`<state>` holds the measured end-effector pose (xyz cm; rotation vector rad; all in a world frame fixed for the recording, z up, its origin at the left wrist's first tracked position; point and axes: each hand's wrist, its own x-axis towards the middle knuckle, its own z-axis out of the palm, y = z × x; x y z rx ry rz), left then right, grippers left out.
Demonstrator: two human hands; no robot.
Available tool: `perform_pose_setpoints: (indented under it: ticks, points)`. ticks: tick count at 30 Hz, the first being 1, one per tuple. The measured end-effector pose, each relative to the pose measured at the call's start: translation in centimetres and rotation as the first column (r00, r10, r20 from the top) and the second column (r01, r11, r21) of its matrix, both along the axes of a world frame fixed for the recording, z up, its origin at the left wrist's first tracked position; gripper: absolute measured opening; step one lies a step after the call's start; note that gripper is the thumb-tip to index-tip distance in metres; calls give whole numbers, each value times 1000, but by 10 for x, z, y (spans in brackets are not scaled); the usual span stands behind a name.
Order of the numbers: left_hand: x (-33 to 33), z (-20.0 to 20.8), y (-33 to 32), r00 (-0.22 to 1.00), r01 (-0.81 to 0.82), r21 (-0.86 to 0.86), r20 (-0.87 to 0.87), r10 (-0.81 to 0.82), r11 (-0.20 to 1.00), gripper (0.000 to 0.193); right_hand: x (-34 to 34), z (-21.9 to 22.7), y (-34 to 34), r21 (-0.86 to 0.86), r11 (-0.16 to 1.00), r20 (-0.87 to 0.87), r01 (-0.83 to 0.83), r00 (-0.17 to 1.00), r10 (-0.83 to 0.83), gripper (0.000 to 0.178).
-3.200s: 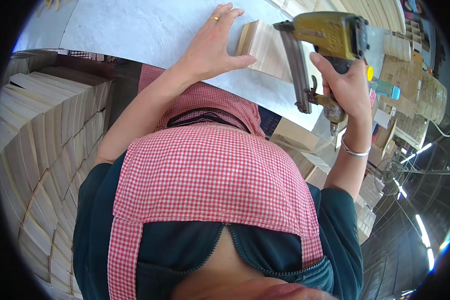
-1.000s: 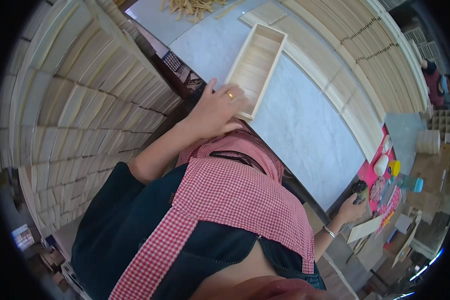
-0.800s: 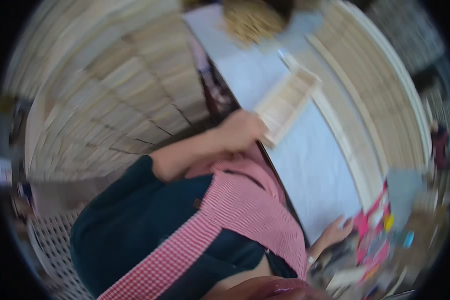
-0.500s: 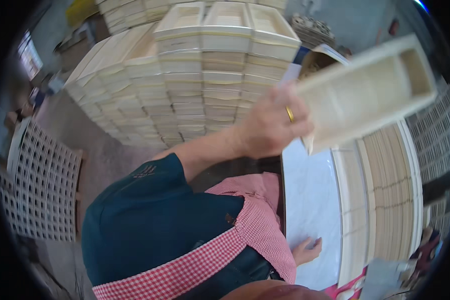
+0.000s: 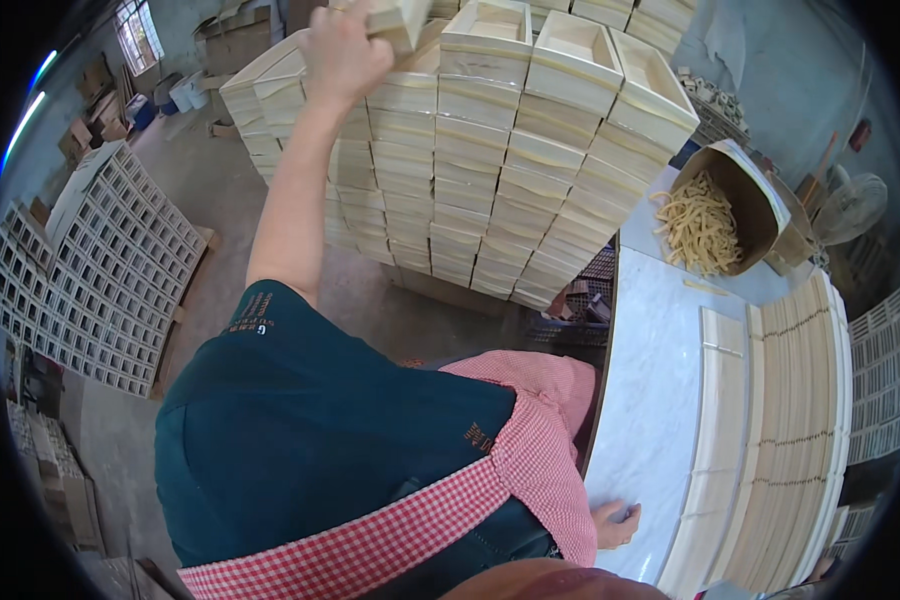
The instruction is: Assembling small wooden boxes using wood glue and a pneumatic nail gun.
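At the upper left of the stack, my left hand (image 5: 345, 55) grips the end of a pale wooden box (image 5: 398, 24), its fingers closed on it. This box is partly cut off by the top edge of the picture. Beneath and beside it stands a tall stack of like open wooden boxes (image 5: 505, 150), with several columns side by side. Low on the right, my right hand (image 5: 617, 524) lies on the white tabletop (image 5: 645, 380), fingers loosely curled and apart, with nothing seen in it. Its forearm is hidden behind the checked apron (image 5: 545, 440).
Rows of thin wooden slats (image 5: 785, 430) line the table's right side. An open cardboard carton (image 5: 765, 215) with tan rubber-band-like strips (image 5: 705, 225) stands at the table's far end. A fan (image 5: 850, 208) is behind it. On the left floor stands a slatted, grid-like stack (image 5: 125, 270) on a pallet.
My left hand has carried the wooden box from above the table leftward to the top of the stack. The view has turned left. My right hand stays on the table.
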<state>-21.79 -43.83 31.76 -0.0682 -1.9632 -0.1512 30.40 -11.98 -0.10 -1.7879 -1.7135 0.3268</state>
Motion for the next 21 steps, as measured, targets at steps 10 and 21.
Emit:
perform_pose_setpoints:
  ticks: [10,21]
  points:
    - [4,-8,26,932,363,-174,68,-357,915,46,2,-3,-1,15,999,-36,28,999,-28,36]
    - [-16,0,56,873,468,-232,273,-405,853,32,8,-11,1,37,999,-50,19,999,-17,35]
